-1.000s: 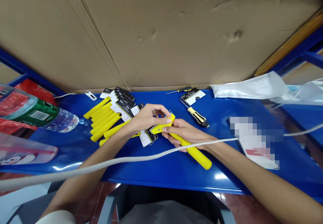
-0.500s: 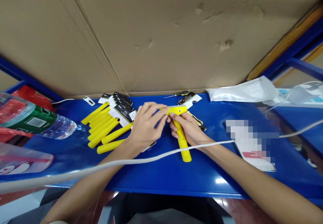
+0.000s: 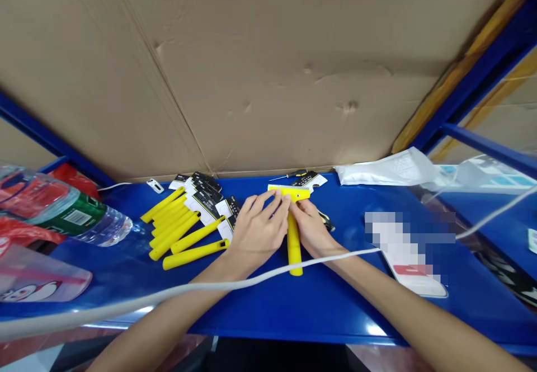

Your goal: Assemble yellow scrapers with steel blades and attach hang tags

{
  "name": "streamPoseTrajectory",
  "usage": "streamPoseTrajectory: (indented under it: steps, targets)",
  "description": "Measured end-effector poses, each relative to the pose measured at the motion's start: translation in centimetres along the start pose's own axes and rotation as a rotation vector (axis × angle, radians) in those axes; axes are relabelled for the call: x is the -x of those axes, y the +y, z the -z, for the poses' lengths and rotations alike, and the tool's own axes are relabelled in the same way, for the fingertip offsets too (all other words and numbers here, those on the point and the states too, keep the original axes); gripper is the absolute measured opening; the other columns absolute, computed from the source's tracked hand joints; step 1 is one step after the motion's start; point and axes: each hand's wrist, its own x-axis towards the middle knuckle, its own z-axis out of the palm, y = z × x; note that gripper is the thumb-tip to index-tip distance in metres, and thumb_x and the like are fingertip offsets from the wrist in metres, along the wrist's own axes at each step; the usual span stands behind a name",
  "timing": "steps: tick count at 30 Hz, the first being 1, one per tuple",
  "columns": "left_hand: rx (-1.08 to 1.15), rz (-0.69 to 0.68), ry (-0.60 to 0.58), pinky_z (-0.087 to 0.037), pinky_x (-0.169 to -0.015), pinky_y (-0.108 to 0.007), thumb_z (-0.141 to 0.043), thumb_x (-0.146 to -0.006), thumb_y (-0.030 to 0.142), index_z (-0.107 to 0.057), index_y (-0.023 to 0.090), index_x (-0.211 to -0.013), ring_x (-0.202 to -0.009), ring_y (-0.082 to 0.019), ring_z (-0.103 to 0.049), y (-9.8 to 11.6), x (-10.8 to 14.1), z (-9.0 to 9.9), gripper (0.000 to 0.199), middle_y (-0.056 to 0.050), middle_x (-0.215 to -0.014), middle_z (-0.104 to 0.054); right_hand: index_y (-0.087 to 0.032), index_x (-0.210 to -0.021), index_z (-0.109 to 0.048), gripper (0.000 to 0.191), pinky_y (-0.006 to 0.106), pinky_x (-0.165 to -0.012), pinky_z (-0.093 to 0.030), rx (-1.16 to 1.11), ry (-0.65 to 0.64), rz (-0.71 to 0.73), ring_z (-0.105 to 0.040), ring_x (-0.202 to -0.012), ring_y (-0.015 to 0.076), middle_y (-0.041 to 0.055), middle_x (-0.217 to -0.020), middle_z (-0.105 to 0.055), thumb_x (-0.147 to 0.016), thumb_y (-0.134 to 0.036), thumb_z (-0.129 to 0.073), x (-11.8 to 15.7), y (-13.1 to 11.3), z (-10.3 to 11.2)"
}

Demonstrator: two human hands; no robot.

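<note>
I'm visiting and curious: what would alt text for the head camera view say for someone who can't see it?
The left hand and right hand hold a yellow T-shaped plastic tool above a blue metal table. Beside them lie loose yellow plastic handles and black-and-white printed cards. A white cable crosses the view, with flattened cardboard behind the table.

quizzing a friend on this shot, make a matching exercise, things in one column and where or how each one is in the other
1 water bottle
2 white plastic bag
3 yellow T-shaped piece
4 yellow bars

A held between the left hand and right hand
B fanned in a pile left of the hands
C lying on its side at the left end of the blue bench
D crumpled along the far edge, right of the hands

Pairs: 1-C, 2-D, 3-A, 4-B
</note>
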Motion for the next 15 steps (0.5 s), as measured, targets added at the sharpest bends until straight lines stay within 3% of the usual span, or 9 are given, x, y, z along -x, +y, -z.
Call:
streamPoseTrajectory:
  steps: [5,10,15]
  targets:
    - [0.052,0.123,-0.015,-0.056,-0.111,-0.056,-0.057,-0.112,0.023,-0.072,0.018,-0.153,-0.146,-0.037,-0.066,1.2,-0.3,-0.6,0.044,-0.014,-0.149,-0.078,-0.023,-0.082,-0.063,0.056,0.027,-0.062,-0.048,0.027,0.090,0.060,-0.054,-0.068,0.0141,-0.0049,-0.072,-0.060,-0.072,-0.067,-0.097,-0.4,0.4,0.5]
    - [0.136,0.161,-0.064,-0.055,-0.116,-0.065,-0.055,-0.112,0.027,-0.061,0.021,-0.166,-0.156,-0.042,-0.057,1.7,-0.3,-0.8,0.055,-0.018,-0.165,-0.065,-0.024,-0.098,-0.069,0.044,0.035,-0.088,-0.060,0.054,0.008,0.105,-0.071,-0.098,0.0234,0.0040,-0.099,-0.077,-0.083,-0.059,-0.092,-0.2,-0.3,0.5]
    - [0.239,0.219,-0.131,-0.054,-0.122,-0.067,-0.055,-0.109,0.021,-0.048,0.032,-0.176,-0.171,-0.041,-0.037,1.6,-0.3,-0.7,0.069,-0.014,-0.181,-0.047,-0.026,-0.115,-0.071,0.039,0.044,-0.108,-0.059,0.052,-0.070,0.124,-0.073,-0.124,0.0274,0.0089,-0.127,-0.080,-0.088,-0.051,-0.087,0.2,-0.9,0.5]
